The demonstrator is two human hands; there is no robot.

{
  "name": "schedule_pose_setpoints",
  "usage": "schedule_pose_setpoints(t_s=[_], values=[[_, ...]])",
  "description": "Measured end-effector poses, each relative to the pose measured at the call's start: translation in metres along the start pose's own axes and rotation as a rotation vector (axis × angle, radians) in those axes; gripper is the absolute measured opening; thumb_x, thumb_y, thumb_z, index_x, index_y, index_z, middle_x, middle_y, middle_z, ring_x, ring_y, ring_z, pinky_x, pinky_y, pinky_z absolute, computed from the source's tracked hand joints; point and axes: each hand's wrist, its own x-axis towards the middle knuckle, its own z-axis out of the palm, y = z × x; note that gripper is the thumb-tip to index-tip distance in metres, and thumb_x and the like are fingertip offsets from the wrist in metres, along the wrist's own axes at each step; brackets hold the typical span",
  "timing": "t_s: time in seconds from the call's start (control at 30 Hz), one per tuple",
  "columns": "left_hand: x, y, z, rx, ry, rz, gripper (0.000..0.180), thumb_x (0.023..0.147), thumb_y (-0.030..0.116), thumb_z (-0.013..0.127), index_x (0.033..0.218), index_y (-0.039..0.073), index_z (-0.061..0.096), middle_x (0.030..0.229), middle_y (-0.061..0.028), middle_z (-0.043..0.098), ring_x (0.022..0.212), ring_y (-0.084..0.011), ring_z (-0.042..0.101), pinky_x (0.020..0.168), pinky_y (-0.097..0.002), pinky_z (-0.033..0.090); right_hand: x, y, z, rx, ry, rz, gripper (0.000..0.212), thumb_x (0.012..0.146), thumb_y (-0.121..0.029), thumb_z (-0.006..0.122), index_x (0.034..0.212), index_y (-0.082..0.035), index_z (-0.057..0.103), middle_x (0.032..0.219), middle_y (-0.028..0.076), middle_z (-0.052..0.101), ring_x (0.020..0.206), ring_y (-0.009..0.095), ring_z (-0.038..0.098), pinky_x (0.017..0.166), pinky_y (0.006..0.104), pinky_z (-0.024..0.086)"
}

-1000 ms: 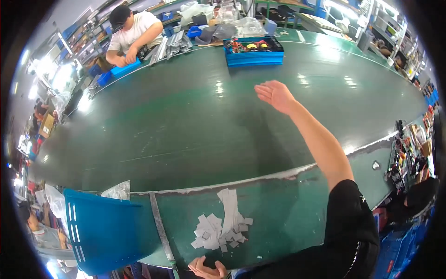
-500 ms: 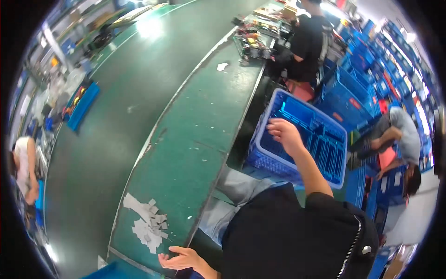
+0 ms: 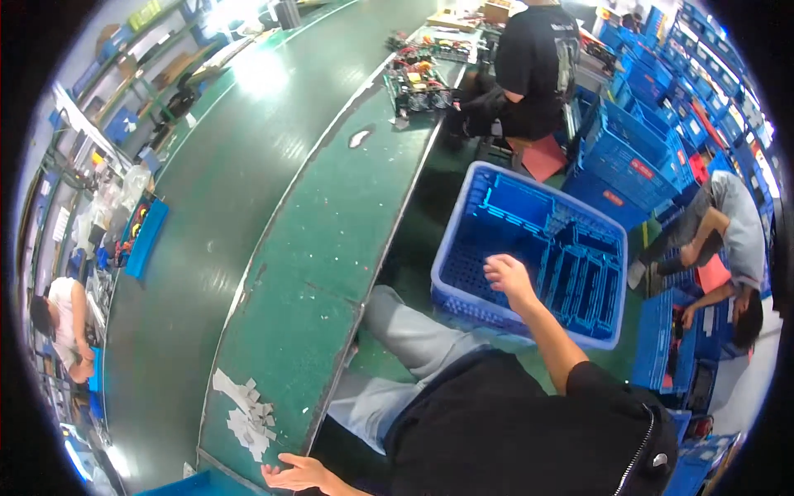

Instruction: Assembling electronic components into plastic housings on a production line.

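My right hand [image 3: 510,279] hovers over the near side of a large blue plastic crate [image 3: 447,285], its fingers loosely bent and somewhat apart, with nothing visible in them. Inside the crate, bright blue slotted frames [image 3: 585,281] stand packed along the right side, and the perforated floor shows at the left. Low in the picture, my left hand [image 3: 296,474] is palm up with its fingers spread, holding nothing. Just beyond it, a loose pile of whitish paper scraps [image 3: 248,423] lies on the green worktable [image 3: 318,273].
Wired assemblies [image 3: 418,83] crowd the table's far end, where a person in black [image 3: 538,58] sits. More blue crates [image 3: 628,157] are stacked beyond the big crate. At the right, another person [image 3: 732,231] bends over bins. A blue tray [image 3: 147,240] stands across the aisle.
My view has shifted. My right hand has drawn back from the crate's far left part toward its near side. My left hand stays spread by the paper scraps.
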Motion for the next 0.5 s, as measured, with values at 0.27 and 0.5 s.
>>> schedule_pose_setpoints(t_s=[0.27,0.5], values=[[-0.008,-0.007,0.005,-0.010,0.017,-0.038,0.042,0.093,0.030,0.051,0.115,-0.004,0.044,0.108,-0.0181,0.050,0.089,-0.0315,0.051,0.078,-0.0432,0.043,0.208,-0.161,0.145,0.251,-0.087,-0.035,0.044,0.088,-0.035,0.067,0.105,0.003,0.054,0.091,0.011,0.060,0.071,0.020,0.061,0.066,0.0293,0.054],[-0.006,0.016,-0.001,-0.010,-0.056,-0.057,0.069,0.091,0.058,0.043,0.112,-0.008,0.043,0.096,-0.0211,0.042,0.078,-0.0345,0.045,0.068,-0.0453,0.040,0.333,-0.261,0.182,0.105,0.149,0.075,0.041,0.093,-0.047,0.052,0.123,-0.017,0.052,0.121,0.007,0.055,0.108,0.025,0.055,0.079,0.0431,0.057]])
